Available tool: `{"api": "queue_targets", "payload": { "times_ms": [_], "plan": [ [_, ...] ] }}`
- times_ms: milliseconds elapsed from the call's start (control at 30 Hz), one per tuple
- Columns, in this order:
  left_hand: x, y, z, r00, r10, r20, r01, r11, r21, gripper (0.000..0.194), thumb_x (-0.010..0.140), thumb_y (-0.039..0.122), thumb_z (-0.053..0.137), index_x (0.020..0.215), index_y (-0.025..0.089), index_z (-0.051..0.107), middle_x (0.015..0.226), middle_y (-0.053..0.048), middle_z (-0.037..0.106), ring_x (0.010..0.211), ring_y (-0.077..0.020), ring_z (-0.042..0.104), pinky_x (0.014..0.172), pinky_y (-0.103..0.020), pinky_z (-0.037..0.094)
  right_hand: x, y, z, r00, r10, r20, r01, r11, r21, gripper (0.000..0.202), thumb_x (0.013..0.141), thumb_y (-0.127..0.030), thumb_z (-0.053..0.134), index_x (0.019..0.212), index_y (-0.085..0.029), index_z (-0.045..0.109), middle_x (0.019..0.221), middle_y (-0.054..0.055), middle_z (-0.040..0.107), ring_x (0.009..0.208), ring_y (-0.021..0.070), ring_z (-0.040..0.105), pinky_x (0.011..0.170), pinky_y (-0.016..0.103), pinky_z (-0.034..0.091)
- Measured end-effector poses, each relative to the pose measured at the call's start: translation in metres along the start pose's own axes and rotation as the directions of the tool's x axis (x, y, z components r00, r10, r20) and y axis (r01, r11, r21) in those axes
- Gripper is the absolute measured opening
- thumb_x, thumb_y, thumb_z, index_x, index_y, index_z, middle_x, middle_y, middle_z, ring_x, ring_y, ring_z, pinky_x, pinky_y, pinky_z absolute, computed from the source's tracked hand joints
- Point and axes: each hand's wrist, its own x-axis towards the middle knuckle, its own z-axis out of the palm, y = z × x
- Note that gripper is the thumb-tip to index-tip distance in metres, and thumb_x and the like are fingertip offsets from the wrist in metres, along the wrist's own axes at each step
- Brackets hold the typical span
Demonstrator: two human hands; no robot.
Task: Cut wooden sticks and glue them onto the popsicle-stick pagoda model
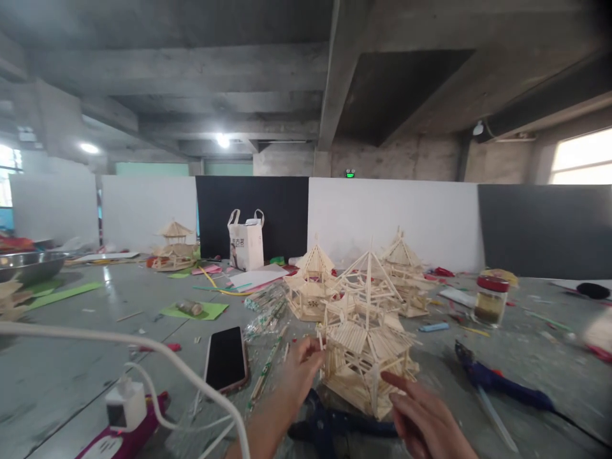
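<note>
A model pavilion (356,336) built of thin wooden sticks stands in front of me, its upper roof an open frame of sticks. My left hand (303,362) is at its left side, thumb and fingers pinched on the edge of the model. On the near right, my right hand (423,417) has its index finger stretched out to a front post, the other fingers loosely bent and apart. Nothing shows in that hand. A dark blue glue gun (329,424) lies just before the model, partly hidden by my left forearm.
Finished stick pavilions (314,290) stand behind. To the right lie another blue glue gun (509,387) and a red-lidded jar (491,301). A phone (227,358), bundled sticks (268,312) and a purple power strip (102,443) are on the left. A white cable (191,373) arches across the lower left.
</note>
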Motion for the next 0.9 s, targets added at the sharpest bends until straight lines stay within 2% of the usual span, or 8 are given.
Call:
{"api": "queue_targets", "payload": {
  "times_ms": [167,333,567,900],
  "plan": [
    [-0.001,0.002,0.0,0.999,0.017,0.045,-0.013,0.997,-0.077,0.012,0.067,0.028,0.053,0.056,0.023,0.052,0.073,-0.005,0.06,0.086,-0.0249,0.057,0.071,-0.031,0.041,0.006,-0.001,0.0,0.995,0.09,0.036,-0.094,0.987,0.129,0.062,0.063,-0.051,0.064,0.104,-0.01,0.044,0.044,-0.006,0.046,0.032,0.0043,0.027,0.035,0.018,0.012],
    [-0.009,0.011,0.003,0.998,-0.019,0.062,0.026,0.994,-0.102,0.009,0.069,0.028,0.052,0.065,0.022,0.058,0.093,-0.01,0.065,0.088,-0.0267,0.059,0.074,-0.035,0.042,0.01,-0.01,-0.008,0.996,0.084,0.039,-0.091,0.963,0.252,0.04,0.06,-0.05,0.068,0.072,-0.016,0.05,0.045,-0.007,0.039,0.034,0.0023,0.023,0.036,0.017,0.014],
    [-0.014,0.014,0.01,0.993,-0.035,0.117,0.05,0.99,-0.129,0.008,0.068,0.028,0.055,0.064,0.022,0.059,0.097,-0.01,0.066,0.087,-0.0278,0.061,0.073,-0.036,0.044,0.017,-0.015,-0.023,0.99,0.081,0.116,-0.117,0.93,0.349,0.044,0.06,-0.048,0.072,0.051,-0.016,0.043,0.044,-0.007,0.03,0.036,0.0025,0.018,0.036,0.019,0.013],
    [-0.017,0.017,0.012,0.991,-0.027,0.134,0.047,0.988,-0.144,0.011,0.064,0.031,0.06,0.059,0.022,0.057,0.102,-0.011,0.068,0.09,-0.0282,0.061,0.076,-0.038,0.044,0.023,-0.007,-0.029,0.985,0.104,0.14,-0.154,0.896,0.418,0.041,0.061,-0.044,0.075,0.053,-0.015,0.047,0.045,-0.007,0.032,0.036,0.0022,0.019,0.036,0.018,0.013]
  ]
}}
